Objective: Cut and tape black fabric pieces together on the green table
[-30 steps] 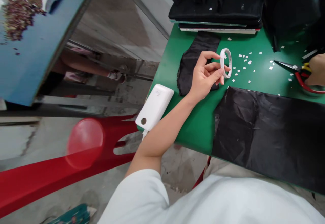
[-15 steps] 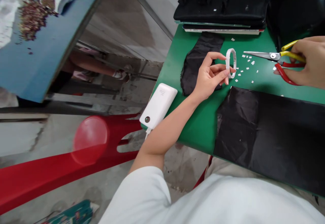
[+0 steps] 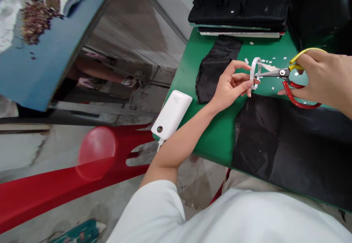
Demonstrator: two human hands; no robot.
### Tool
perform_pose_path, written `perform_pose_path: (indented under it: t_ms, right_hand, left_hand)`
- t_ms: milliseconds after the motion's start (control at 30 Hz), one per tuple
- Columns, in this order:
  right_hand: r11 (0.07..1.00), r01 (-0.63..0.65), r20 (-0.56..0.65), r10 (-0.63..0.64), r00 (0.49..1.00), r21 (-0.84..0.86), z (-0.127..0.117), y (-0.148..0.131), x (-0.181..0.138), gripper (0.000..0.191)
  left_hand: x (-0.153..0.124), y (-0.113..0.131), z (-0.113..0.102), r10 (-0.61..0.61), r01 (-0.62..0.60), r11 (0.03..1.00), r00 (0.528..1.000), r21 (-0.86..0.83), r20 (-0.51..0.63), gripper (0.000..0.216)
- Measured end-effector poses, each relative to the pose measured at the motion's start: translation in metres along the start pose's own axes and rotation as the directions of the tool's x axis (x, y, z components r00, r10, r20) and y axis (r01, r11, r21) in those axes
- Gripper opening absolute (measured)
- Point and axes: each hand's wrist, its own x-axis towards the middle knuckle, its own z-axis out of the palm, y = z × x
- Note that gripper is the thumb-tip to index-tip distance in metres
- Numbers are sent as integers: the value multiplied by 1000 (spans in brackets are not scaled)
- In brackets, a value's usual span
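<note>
My left hand pinches a thin white ring-shaped band, held upright above the green table. Yellow-and-red-handled scissors are in my right hand, their handles spread. The blades are parted and reach to the white band, with one blade apparently passing into the loop; exact contact is hard to make out. Small white snippets lie scattered on the table beneath and around the blades. Black cloth lies behind my left hand, and a larger black sheet covers the table's near right part.
On the green table's left edge rests a white power bank with a cable. A black padded stack stands at the back. Left are a red plastic chair and a blue table bearing dried plant bits.
The scissors have moved left and slightly down, opening their blades at the white band. My left hand has shifted a little right with the band.
</note>
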Motion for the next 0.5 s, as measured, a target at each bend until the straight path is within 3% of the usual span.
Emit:
perform_pose_path:
  t_ms: [200,500]
  right_hand:
    - [996,23,16,-21,1000,-88,4,-1,1,42]
    - [995,-43,98,51,994,-85,1,-5,2,45]
  left_hand:
    - [-2,5,3,-22,22,1000,999,10,28,43]
    - [-5,5,4,-22,20,998,999,54,41,40]
